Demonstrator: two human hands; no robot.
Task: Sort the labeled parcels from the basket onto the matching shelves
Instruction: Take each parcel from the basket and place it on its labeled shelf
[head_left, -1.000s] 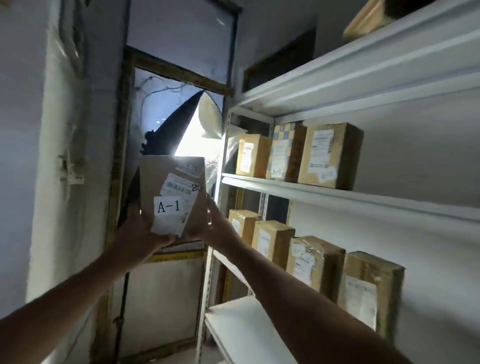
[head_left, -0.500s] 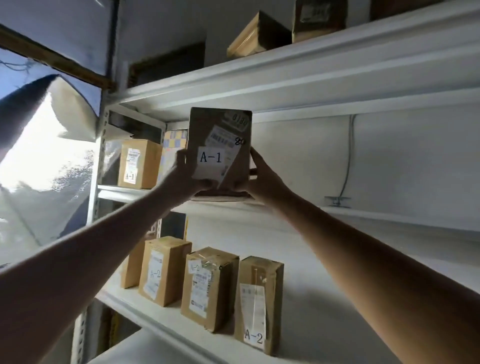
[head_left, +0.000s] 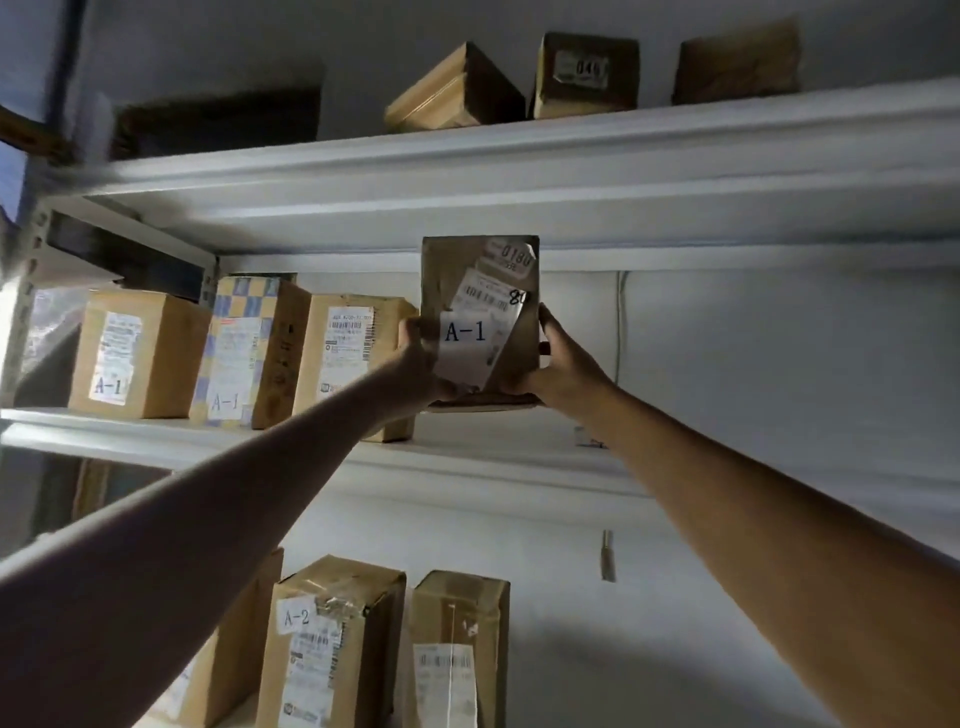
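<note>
I hold a brown cardboard parcel (head_left: 480, 291) labelled A-1 upright between both hands, at the height of the middle shelf (head_left: 493, 452). My left hand (head_left: 415, 358) grips its left side and my right hand (head_left: 563, 364) its right side and bottom. The parcel sits just right of three boxes on that shelf; two show A-1 labels (head_left: 109, 384) (head_left: 224, 401), and the third box (head_left: 353, 353) is partly hidden by my left arm. Whether the parcel's bottom touches the shelf is unclear. The basket is out of view.
The shelf below holds boxes, one labelled A-2 (head_left: 296, 618), another beside it (head_left: 457, 644). The top shelf (head_left: 519, 156) carries three brown boxes (head_left: 587, 73). To the right of the parcel the middle shelf is bare up to the white wall (head_left: 779, 364).
The parcel has moved right and up from in front of the window to the middle shelf, beside the A-1 boxes. My view has swung right and upward.
</note>
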